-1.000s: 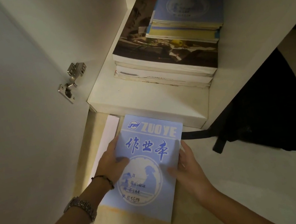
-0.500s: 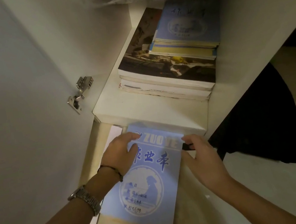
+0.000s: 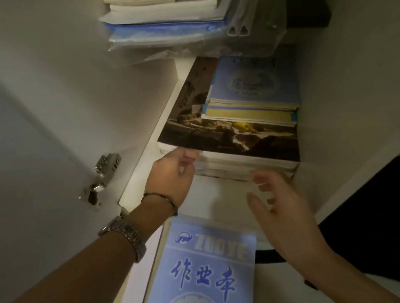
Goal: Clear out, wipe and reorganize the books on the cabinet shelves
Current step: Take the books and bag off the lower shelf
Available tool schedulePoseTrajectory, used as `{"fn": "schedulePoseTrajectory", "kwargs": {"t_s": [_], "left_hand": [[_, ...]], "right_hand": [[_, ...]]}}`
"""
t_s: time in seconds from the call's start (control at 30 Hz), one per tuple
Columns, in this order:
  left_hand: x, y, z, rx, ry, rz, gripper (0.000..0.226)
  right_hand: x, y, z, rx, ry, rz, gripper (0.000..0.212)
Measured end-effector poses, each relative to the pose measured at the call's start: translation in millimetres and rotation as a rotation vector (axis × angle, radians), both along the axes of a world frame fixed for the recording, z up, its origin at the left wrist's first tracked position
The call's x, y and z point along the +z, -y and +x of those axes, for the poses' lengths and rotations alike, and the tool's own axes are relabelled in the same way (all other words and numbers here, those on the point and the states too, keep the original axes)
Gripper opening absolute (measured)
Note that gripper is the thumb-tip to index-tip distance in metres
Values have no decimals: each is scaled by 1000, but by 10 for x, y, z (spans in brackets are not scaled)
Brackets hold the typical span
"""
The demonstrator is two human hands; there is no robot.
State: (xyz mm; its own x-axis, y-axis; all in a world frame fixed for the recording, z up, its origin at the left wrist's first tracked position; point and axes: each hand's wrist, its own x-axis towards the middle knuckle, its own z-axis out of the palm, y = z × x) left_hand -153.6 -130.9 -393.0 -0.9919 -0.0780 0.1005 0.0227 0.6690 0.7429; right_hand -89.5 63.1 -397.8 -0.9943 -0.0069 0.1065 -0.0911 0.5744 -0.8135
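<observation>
A blue exercise book lies flat on the lower shelf, with no hand on it. On the shelf above it sits a stack: a large dark picture book on white books, topped by thinner blue and yellow notebooks. My left hand reaches the stack's near left corner, its fingers curled at the edge of the white books. My right hand hovers with spread fingers just in front of the stack's near right corner, holding nothing.
The upper shelf carries more books and plastic folders. The open cabinet door with a metal hinge stands at the left. A dark cloth hangs at the right, beside the cabinet's side wall.
Both hands let go of the blue exercise book and rose to the stack on the shelf above. The view tilted upward, showing the upper shelf.
</observation>
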Motion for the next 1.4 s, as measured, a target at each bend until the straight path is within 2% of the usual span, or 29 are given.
{"fn": "schedulePoseTrajectory", "kwargs": {"t_s": [0.17, 0.37, 0.47, 0.57, 0.63, 0.7, 0.8, 0.9, 1.07, 1.2, 1.4], "left_hand": [[96, -147, -444, 53, -3, 150, 22], [185, -258, -887, 91, 128, 228, 27], [199, -277, -1035, 36, 159, 382, 31], [181, -359, -1137, -7, 165, 378, 41], [177, -399, -1187, 37, 193, 586, 32], [154, -419, -1265, 76, 221, 665, 29], [158, -453, -1324, 154, 233, 901, 21], [148, -436, -1332, 144, 233, 866, 34], [140, -353, -1324, 239, 259, 1085, 23], [115, -369, -1308, 199, 286, 1050, 36], [100, -346, -1365, 141, 285, 823, 43]], "right_hand": [[23, -10, -173, -34, 13, 9, 34], [24, -83, -274, -22, 71, 15, 36], [11, -99, -273, -3, 92, 10, 39], [-8, -109, -261, 15, 76, 10, 42], [-19, -115, -255, 25, 77, 5, 45], [-28, -115, -256, 28, 74, 4, 47], [-42, -110, -266, 24, 72, -10, 48], [-41, -109, -274, 27, 77, -17, 47], [-42, -117, -276, 16, 90, -34, 44], [-40, -116, -286, 24, 83, -39, 44], [-49, -133, -288, 44, 64, -36, 43]]}}
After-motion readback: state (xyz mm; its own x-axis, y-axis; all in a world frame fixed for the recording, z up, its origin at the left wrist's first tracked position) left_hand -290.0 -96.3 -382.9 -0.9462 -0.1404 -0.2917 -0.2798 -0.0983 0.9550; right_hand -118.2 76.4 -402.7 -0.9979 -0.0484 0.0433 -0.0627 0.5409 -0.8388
